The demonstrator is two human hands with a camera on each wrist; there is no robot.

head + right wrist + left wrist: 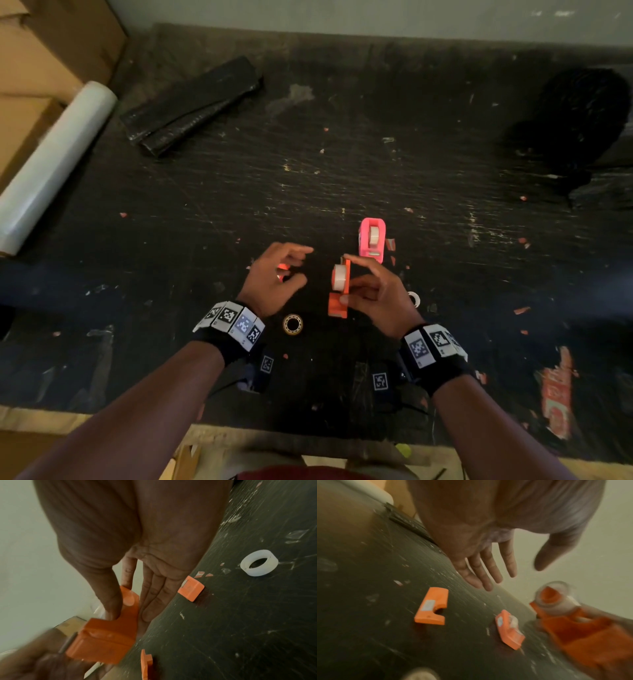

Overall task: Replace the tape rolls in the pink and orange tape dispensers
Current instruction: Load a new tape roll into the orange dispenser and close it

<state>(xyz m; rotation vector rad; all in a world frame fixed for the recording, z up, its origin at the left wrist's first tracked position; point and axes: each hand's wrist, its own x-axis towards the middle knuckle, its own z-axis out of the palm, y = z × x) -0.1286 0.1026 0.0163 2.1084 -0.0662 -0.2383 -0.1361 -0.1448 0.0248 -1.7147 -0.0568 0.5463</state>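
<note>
The orange tape dispenser (339, 291), opened with a clear tape roll (340, 274) seated in it, is pinched in your right hand (375, 298) above the near table (445, 171). Your left hand (275, 277) hovers with relaxed fingers, holding nothing, over the detached orange cover (431, 606). The pink tape dispenser (372, 240) stands just beyond.

Dim room, dark corners, blurred wrist views, bent edges
</note>
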